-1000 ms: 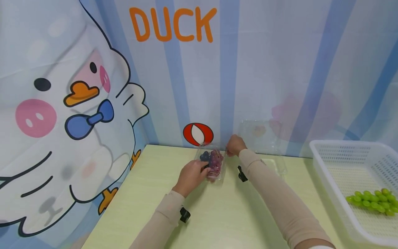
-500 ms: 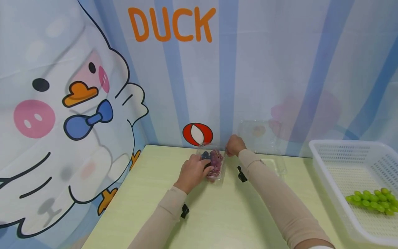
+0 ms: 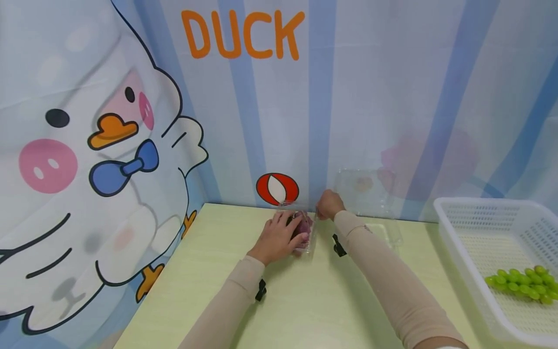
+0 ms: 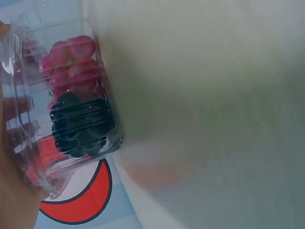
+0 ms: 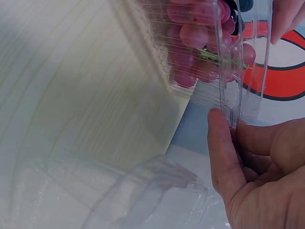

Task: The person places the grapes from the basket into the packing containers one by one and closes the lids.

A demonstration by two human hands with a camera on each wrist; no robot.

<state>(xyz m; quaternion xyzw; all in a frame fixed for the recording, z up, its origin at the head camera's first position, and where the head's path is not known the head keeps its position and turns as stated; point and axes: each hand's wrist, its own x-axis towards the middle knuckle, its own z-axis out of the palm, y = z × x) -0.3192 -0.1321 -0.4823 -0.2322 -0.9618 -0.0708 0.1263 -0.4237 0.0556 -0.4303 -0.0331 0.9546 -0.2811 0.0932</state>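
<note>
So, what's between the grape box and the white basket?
In the head view: the right hand and its sleeve, then another clear box, standing open.

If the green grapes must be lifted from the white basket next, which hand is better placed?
Probably the right hand: it is nearer the basket, though it pinches the clear box and must release it first. The left hand lies farther away.

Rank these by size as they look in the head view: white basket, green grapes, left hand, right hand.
Largest to smallest:
1. White basket, though the picture's edge cuts it off
2. Green grapes and left hand, too alike to rank
3. Right hand
</note>
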